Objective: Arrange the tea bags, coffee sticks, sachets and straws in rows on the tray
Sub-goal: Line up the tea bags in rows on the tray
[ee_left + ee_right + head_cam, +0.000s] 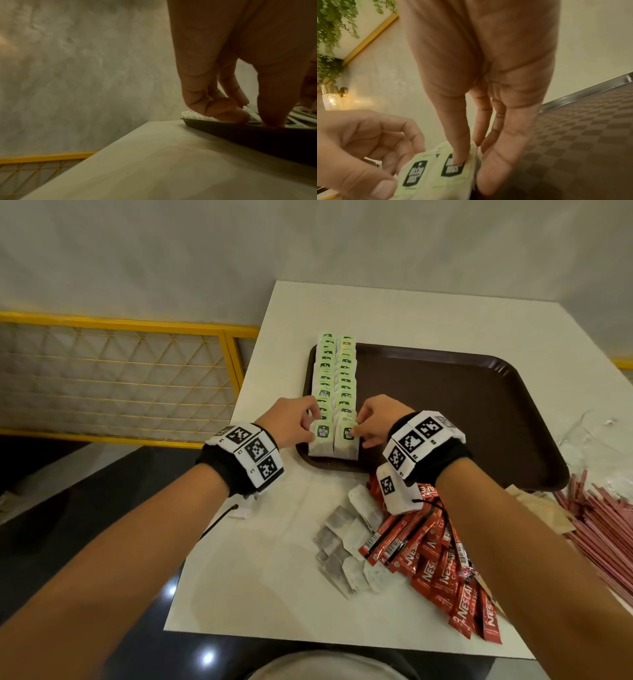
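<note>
While we look down at the brown tray [445, 392]:
Left hand [291, 422]: our fingers curl, pinching the nearest left-row tea bag [322, 440].
Right hand [380, 419]: thumb and fingers clamp the nearest right-row tea bag [346, 441].
Tea-bag rows [334, 371]: tray's 9 o'clock side.
Coffee sticks [442, 563]: worktop [257, 577], 5 o'clock.
</note>
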